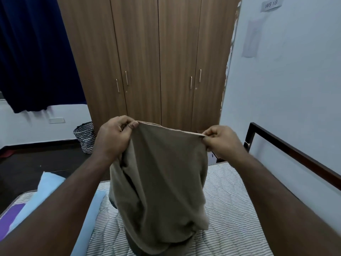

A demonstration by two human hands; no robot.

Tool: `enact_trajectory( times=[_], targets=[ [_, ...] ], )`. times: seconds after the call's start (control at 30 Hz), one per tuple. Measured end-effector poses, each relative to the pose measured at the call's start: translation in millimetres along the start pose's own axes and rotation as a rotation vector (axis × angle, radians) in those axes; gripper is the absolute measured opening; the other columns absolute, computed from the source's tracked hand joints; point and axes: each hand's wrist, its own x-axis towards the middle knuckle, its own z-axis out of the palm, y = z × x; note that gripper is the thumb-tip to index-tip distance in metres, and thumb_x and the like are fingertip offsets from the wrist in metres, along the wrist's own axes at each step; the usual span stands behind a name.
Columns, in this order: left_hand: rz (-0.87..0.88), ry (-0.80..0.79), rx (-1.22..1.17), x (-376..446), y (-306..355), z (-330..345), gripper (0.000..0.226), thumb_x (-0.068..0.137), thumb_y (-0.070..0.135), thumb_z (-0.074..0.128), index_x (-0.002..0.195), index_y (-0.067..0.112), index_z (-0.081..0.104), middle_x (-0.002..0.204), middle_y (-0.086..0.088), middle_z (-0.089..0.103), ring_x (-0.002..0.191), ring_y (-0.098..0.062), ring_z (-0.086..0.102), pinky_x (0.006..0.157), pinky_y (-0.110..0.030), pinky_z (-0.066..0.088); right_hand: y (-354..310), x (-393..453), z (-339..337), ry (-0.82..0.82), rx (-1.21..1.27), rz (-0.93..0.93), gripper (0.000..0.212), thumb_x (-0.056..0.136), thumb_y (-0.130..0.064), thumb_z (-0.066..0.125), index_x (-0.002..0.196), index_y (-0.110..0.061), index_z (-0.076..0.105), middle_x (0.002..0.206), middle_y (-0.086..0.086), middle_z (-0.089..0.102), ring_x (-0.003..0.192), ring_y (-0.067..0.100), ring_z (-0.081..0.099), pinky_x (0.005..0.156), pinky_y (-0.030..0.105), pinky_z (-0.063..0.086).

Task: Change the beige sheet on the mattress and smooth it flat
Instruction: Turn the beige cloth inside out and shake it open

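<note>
The beige sheet [162, 182] hangs bunched in front of me, its lower folds resting on the bare striped mattress [227, 206]. My left hand [114, 137] pinches the sheet's top edge at the left. My right hand [221, 139] pinches the same edge at the right, so the hem is stretched between both hands at about chest height. The part of the mattress behind the sheet is hidden.
A light blue cloth [49, 185] and a purple item [9, 218] lie at the mattress's left side. A dark bed frame rail [287, 145] runs along the right wall. A wooden wardrobe [156, 61] stands ahead, a zigzag-patterned basket [84, 135] on the floor left of it.
</note>
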Motion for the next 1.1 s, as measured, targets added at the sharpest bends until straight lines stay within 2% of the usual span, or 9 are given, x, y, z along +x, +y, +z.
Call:
enact_trajectory(
  times=[0.1,0.17,0.27,0.43,0.63,0.73,0.93,1.03,1.1],
  targets=[
    [0.015,-0.013,-0.06,2.3,4.6,3.0,0.009,0.095,0.033,0.066,0.089,0.036,0.071,0.089,0.015,0.07,0.089,-0.006,0.065,0.077,-0.033,0.052,16.9,-15.4,25.3,-0.312,-0.098,0.057,0.005,0.081,-0.011,0.073,0.079,-0.015,0.071,0.074,0.007,0.074,0.069,0.019,0.07,0.071,0.048,0.061],
    [0.019,-0.037,-0.071,2.2,4.3,5.2,0.01,0.094,0.032,0.067,0.087,0.037,0.071,0.089,0.015,0.071,0.09,-0.005,0.065,0.079,-0.032,0.052,29.4,-27.3,45.0,-0.358,-0.149,0.065,0.011,0.08,-0.018,0.079,0.076,-0.016,0.068,0.076,0.006,0.072,0.07,0.019,0.067,0.068,0.043,0.057],
    [0.016,-0.038,-0.07,0.3,1.1,6.1,0.013,0.094,0.029,0.068,0.086,0.039,0.07,0.089,0.014,0.071,0.091,-0.004,0.065,0.08,-0.03,0.051,37.8,-30.5,53.4,-0.189,-0.157,0.033,0.023,0.08,-0.029,0.081,0.072,-0.019,0.062,0.067,-0.004,0.065,0.063,0.012,0.059,0.055,0.031,0.043],
    [0.013,-0.024,-0.059,-2.1,-4.2,4.5,0.011,0.093,0.029,0.069,0.086,0.037,0.071,0.09,0.014,0.07,0.09,-0.005,0.065,0.081,-0.036,0.054,44.3,-18.0,43.3,0.144,-0.154,0.012,0.023,0.078,-0.034,0.077,0.07,-0.026,0.058,0.067,-0.008,0.064,0.07,0.015,0.061,0.06,0.031,0.044],
    [-0.047,-0.012,0.0,-3.0,-11.3,3.5,0.006,0.093,0.036,0.067,0.09,0.035,0.072,0.093,0.013,0.069,0.092,-0.01,0.065,0.082,-0.039,0.054,45.6,-9.4,40.5,0.097,-0.154,0.008,0.021,0.084,-0.034,0.072,0.073,-0.029,0.055,0.063,-0.008,0.064,0.073,0.015,0.062,0.062,0.032,0.044],
    [-0.091,-0.053,0.206,-4.0,-7.2,5.7,0.016,0.092,0.041,0.066,0.107,0.038,0.071,0.112,0.008,0.062,0.108,-0.016,0.061,0.09,-0.043,0.052,33.9,-7.9,41.5,0.141,-0.165,-0.037,0.022,0.082,-0.036,0.072,0.071,-0.028,0.056,0.061,-0.008,0.063,0.069,0.013,0.061,0.062,0.034,0.047],
    [0.067,-0.591,-0.053,-31.9,41.6,56.3,0.071,0.076,0.055,0.077,0.141,0.044,0.053,0.142,0.019,0.053,0.126,0.0,0.053,0.103,-0.033,0.051,7.1,-15.9,63.8,-0.064,-0.15,-0.123,0.012,0.083,-0.029,0.072,0.077,-0.024,0.063,0.069,-0.006,0.066,0.066,0.006,0.061,0.058,0.029,0.046],
    [-0.021,-0.636,-0.086,-34.6,38.3,65.5,0.042,0.084,0.039,0.079,0.125,0.037,0.068,0.114,0.021,0.068,0.105,0.006,0.062,0.085,-0.024,0.055,8.6,-19.1,68.2,-0.146,-0.034,-0.114,0.01,0.084,-0.026,0.073,0.08,-0.025,0.064,0.069,-0.004,0.069,0.06,0.003,0.057,0.055,0.023,0.042],
    [-0.016,-0.598,-0.056,-34.9,34.6,63.7,0.014,0.089,0.031,0.074,0.102,0.037,0.076,0.095,0.019,0.071,0.093,0.003,0.065,0.075,-0.031,0.058,14.9,-21.2,67.8,-0.196,0.088,-0.087,0.007,0.083,-0.024,0.073,0.082,-0.025,0.066,0.071,0.0,0.071,0.062,0.005,0.057,0.061,0.028,0.043]
  ],
)
